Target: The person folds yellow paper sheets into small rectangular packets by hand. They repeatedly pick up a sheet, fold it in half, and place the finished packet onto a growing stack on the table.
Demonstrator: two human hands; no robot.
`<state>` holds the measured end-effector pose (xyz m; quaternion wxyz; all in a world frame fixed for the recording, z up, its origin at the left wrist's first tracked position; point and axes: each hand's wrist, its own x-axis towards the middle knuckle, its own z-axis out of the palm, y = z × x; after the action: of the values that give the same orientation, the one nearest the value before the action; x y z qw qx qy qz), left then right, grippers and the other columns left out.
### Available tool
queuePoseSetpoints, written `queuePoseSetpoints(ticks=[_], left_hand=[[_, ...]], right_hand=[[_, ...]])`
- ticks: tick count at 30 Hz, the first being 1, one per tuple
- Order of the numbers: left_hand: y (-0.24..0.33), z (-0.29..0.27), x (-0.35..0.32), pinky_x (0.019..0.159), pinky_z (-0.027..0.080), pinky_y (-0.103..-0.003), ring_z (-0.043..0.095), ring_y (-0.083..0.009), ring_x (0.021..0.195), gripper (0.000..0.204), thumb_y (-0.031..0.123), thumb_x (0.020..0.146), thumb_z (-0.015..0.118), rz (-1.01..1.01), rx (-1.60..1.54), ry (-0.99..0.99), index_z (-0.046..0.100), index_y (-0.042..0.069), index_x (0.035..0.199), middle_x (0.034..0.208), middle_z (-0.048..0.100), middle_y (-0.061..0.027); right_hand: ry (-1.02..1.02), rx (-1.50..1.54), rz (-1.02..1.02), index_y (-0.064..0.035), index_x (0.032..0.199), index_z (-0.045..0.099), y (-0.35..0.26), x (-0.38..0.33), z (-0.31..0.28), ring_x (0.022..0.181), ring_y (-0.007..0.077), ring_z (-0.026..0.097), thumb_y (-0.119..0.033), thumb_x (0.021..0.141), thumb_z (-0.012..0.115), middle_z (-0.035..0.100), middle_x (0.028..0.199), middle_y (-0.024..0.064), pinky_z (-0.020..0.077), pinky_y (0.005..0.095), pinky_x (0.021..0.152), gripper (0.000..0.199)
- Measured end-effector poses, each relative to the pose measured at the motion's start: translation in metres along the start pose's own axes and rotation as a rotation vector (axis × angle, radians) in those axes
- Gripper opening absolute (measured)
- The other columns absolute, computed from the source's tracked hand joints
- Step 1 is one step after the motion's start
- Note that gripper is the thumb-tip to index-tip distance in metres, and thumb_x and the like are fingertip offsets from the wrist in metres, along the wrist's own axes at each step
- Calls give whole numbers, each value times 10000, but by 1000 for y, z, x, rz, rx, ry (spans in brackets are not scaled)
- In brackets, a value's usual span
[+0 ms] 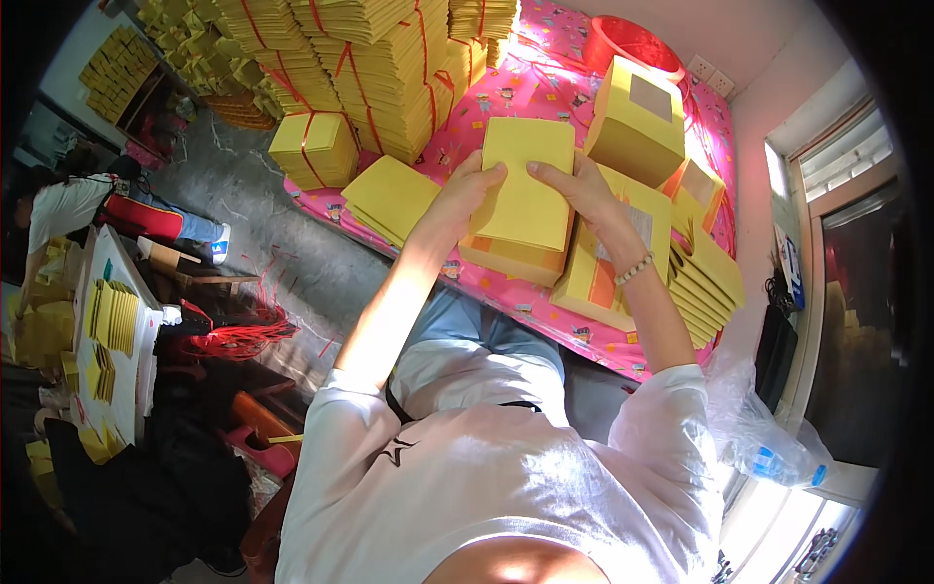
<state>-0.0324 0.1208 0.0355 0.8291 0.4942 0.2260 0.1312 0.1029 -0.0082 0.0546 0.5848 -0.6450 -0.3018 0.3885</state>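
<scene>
Between both hands is a stack of yellow paper [528, 209], upright over the near edge of the table. Whether its pieces are envelopes or folded sheets I cannot tell. My left hand [463, 198] grips its left side, thumb on the front face. On the right side my right hand [593, 200] does the same, a beaded bracelet on that wrist. Just below the held stack lies a yellow block [514, 258]. Flat yellow pieces [392, 200] lie left of my left hand. Beside my right forearm are a yellow packet with a label [595, 277] and a fanned yellow pile [705, 282].
Tall yellow stacks tied with red string [375, 83] fill the table's far left. A pink patterned cloth [467, 131] covers the table. At the back right stand a yellow box [637, 117] and a red basin [637, 44]. Another person [83, 209] works at a side table [131, 389].
</scene>
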Motion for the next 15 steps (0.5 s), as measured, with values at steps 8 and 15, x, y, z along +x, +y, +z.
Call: queuePoseSetpoints(ticks=[8, 15], left_hand=[[7, 3, -10, 921, 489, -337, 586, -198, 1104, 372, 165, 983, 491, -14, -64, -98, 430, 37, 1327, 1227, 574, -93], [-7, 13, -21, 886, 471, -291, 553, -128, 1077, 306, 153, 985, 494, 324, 67, 50, 458, 40, 1267, 1178, 576, -66]], right_hand=[[54, -114, -225, 30, 1172, 557, 6, -5, 3, 952, 174, 648, -236, 822, 741, 660, 1065, 115, 529, 300, 816, 476], [93, -36, -250, 35, 1233, 498, -2, -19, 19, 978, 157, 624, -163, 855, 702, 630, 1115, 108, 511, 286, 835, 473]])
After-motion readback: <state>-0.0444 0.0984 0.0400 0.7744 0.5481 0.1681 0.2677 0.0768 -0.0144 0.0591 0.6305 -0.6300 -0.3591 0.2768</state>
